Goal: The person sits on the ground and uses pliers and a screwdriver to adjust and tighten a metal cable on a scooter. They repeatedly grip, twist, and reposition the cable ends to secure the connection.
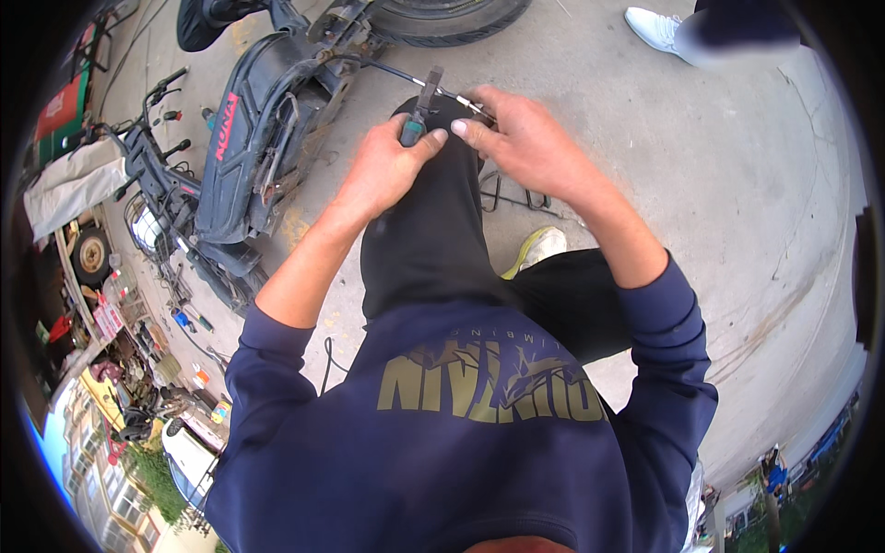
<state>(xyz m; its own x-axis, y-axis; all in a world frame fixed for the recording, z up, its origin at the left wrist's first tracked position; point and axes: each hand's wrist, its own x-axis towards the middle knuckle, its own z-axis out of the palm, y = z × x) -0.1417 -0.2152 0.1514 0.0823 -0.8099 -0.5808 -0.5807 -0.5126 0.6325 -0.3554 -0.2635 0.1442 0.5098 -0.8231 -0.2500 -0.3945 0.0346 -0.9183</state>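
Note:
My left hand (pixel 384 166) is closed around the green and black handle of a hand tool (pixel 430 88), probably pliers. Its worn metal head points away from me and lies across a thin black cable (pixel 392 71). Whether the jaws bite the cable cannot be told. Just to the right, my right hand (pixel 523 138) pinches the cable's metal end fitting (pixel 470 105) between thumb and fingers. Both hands are over my bent knee. From the fitting the cable runs left to a dark electric scooter (pixel 252 131) lying on its side.
A tyre (pixel 449 24) lies beyond my hands. A bent metal rod stand (pixel 515 197) is on the concrete floor (pixel 726 173) below my right forearm. Another person's white shoe (pixel 653 31) is at the far right. Leftward are a second scooter (pixel 162 166) and a cluttered shelf (pixel 104 311).

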